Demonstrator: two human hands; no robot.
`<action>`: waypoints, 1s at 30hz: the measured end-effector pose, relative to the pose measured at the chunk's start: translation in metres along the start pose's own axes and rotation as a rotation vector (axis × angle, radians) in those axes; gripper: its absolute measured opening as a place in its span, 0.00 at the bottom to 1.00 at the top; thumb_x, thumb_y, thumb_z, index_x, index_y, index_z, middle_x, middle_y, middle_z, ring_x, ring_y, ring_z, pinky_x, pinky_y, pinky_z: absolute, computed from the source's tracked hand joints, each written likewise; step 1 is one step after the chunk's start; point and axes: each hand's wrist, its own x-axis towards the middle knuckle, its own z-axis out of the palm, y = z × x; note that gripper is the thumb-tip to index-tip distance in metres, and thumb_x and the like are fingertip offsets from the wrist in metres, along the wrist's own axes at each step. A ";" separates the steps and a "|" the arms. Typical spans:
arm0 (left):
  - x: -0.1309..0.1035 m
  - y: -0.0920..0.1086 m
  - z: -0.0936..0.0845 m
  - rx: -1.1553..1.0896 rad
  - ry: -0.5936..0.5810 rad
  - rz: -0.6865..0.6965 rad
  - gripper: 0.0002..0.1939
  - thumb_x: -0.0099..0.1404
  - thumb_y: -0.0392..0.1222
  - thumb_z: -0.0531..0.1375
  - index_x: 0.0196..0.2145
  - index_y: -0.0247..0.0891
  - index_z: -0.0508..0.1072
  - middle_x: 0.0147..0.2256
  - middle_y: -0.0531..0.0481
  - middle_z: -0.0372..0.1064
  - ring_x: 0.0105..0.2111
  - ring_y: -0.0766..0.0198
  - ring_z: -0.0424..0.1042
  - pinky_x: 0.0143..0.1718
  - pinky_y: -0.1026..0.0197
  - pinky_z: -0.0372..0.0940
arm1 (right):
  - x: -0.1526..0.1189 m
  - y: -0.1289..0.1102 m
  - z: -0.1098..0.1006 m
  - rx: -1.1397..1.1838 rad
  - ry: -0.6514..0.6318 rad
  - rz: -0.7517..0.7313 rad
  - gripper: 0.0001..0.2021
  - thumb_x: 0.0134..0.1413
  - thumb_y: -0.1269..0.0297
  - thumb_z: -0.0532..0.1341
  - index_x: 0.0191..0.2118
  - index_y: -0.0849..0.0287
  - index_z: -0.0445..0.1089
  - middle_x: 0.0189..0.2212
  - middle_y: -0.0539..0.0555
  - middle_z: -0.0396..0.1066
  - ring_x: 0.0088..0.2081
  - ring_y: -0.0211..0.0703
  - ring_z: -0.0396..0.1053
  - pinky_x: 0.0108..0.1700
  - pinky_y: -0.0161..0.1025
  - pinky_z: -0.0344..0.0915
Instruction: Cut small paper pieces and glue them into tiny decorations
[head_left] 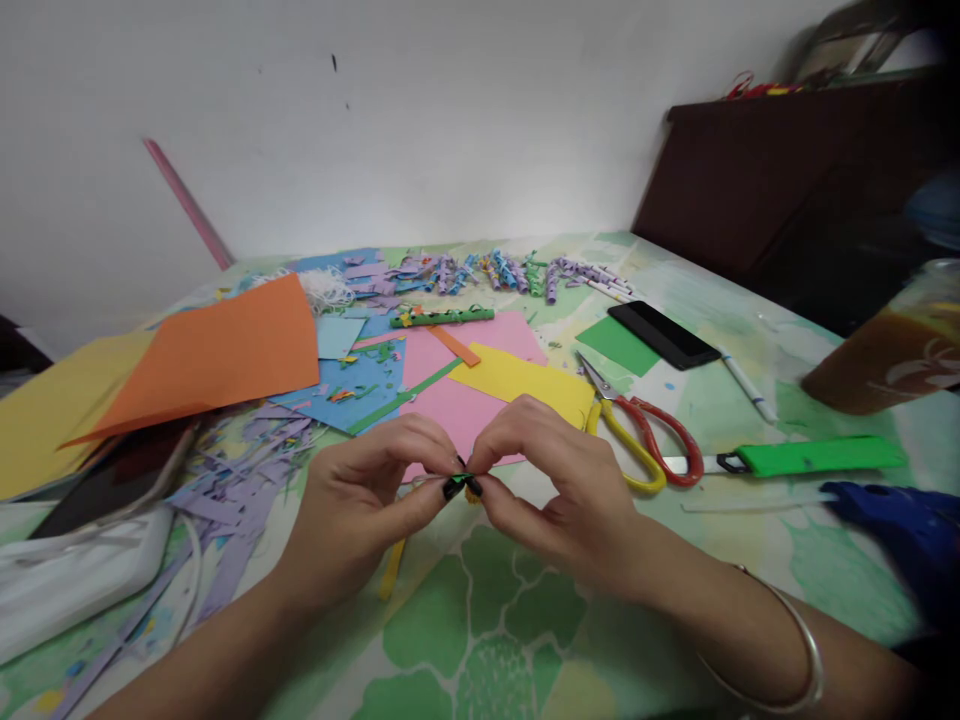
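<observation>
My left hand [367, 500] and my right hand [566, 490] meet above the near middle of the table, thumbs and forefingers closed in a pinch. Between their fingertips is a small piece of green paper [460, 480], mostly hidden by the fingers. A tiny orange-yellow bit [472, 494] shows just under the right fingertips. Below my left hand a yellow paper strip [392, 570] is visible. Behind the hands lie a pink sheet [431, 405] and a yellow sheet [525, 378]. Scissors [630, 425] with red and yellow handles rest close to my right hand.
Purple paper strips [247, 490], an orange sheet [225, 350] and a white power bank-like object [82, 580] lie left. Decorated paper rolls [506, 270] line the back. Rightward are a black phone [660, 333], a green-handled cutter [821, 456], a blue glue gun-like tool [892, 525] and a brown drink [885, 350].
</observation>
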 end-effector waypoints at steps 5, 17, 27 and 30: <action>0.000 0.002 0.001 0.050 -0.013 0.008 0.09 0.60 0.29 0.61 0.33 0.43 0.77 0.30 0.50 0.72 0.34 0.60 0.70 0.39 0.57 0.65 | 0.001 -0.004 -0.006 0.042 -0.033 0.027 0.07 0.53 0.77 0.56 0.36 0.59 0.66 0.30 0.54 0.69 0.34 0.41 0.65 0.36 0.41 0.65; 0.000 0.004 0.000 0.126 -0.034 -0.005 0.10 0.60 0.29 0.59 0.33 0.43 0.75 0.31 0.50 0.71 0.35 0.60 0.69 0.38 0.57 0.64 | 0.001 -0.005 -0.008 0.047 -0.041 0.040 0.05 0.55 0.76 0.59 0.36 0.59 0.67 0.31 0.53 0.70 0.36 0.40 0.67 0.39 0.39 0.66; 0.000 0.004 0.002 0.120 -0.029 -0.041 0.09 0.60 0.29 0.59 0.32 0.42 0.74 0.30 0.50 0.70 0.34 0.60 0.68 0.36 0.56 0.64 | 0.000 -0.002 -0.004 -0.055 -0.038 -0.095 0.05 0.58 0.76 0.57 0.35 0.59 0.65 0.30 0.54 0.70 0.33 0.41 0.64 0.37 0.42 0.65; 0.000 0.003 0.003 0.117 -0.015 -0.054 0.09 0.59 0.29 0.59 0.32 0.42 0.74 0.30 0.51 0.70 0.33 0.60 0.68 0.36 0.57 0.63 | -0.001 -0.002 -0.003 -0.079 -0.029 -0.102 0.05 0.58 0.76 0.57 0.35 0.60 0.65 0.30 0.55 0.71 0.34 0.42 0.64 0.37 0.42 0.65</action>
